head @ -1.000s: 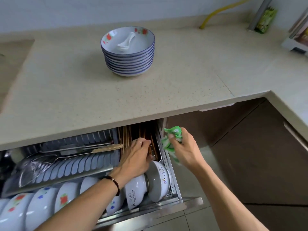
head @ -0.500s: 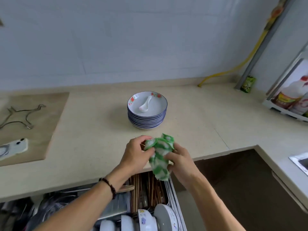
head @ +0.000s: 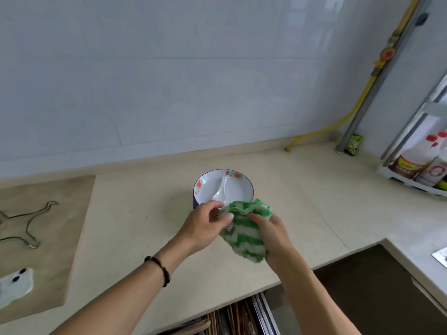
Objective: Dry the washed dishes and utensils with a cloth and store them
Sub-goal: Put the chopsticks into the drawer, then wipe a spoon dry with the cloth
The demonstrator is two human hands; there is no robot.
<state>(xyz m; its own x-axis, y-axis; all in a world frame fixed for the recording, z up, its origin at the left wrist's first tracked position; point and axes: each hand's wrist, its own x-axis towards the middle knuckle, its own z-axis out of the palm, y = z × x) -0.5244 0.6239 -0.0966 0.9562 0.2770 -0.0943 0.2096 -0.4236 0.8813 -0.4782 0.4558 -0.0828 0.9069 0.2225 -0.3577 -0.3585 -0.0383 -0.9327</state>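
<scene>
Left hand (head: 205, 226) pinches one edge of the green-striped cloth (head: 244, 234); right hand (head: 271, 234) holds the bunched remainder in a curled grip above the bench (head: 135, 213). Just behind, a spoon (head: 221, 193) lies loose atop stacked plates (head: 223, 187). Risk: a trailing fold could snag the spoon and drop it.

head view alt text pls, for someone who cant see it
Both hands, left hand and right hand, hold a green-and-white cloth over a beige counter. Behind them sits a stack of plates with a white spoon on top.
</scene>
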